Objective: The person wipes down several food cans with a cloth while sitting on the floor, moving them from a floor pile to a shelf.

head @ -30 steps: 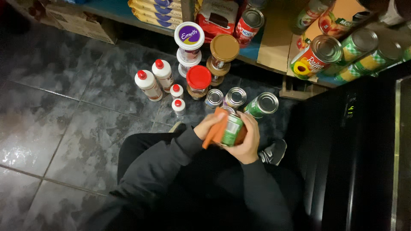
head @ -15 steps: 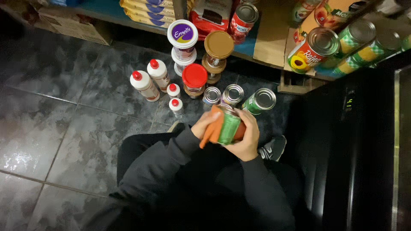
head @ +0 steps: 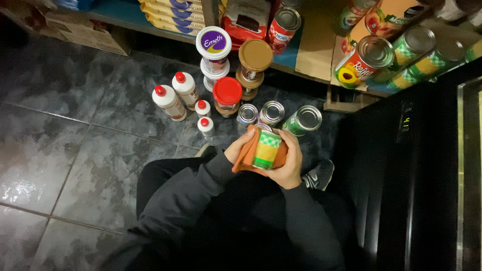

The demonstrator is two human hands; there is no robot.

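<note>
I crouch over a dark tiled floor, holding a tin can (head: 266, 149) with a green and yellow label in front of my knees. My right hand (head: 290, 161) wraps around the can from the right and below. Against the can's left side my left hand (head: 238, 147) presses an orange cloth (head: 245, 154). Just beyond my hands, three more cans stand on the floor: two small silver-topped ones (head: 247, 113) (head: 271, 111) and a green one (head: 303, 120).
Four white bottles with red caps (head: 169, 102) stand on the floor at left, beside a red-lidded jar (head: 227, 94) and stacked jars and tubs (head: 214, 47). A low shelf (head: 311, 47) behind holds cans, packets and cardboard. A black appliance (head: 416, 165) stands at right.
The can has turned in my hands, so its yellow label now faces up. The cloth stays pressed to its left side. The camera has shifted slightly.
</note>
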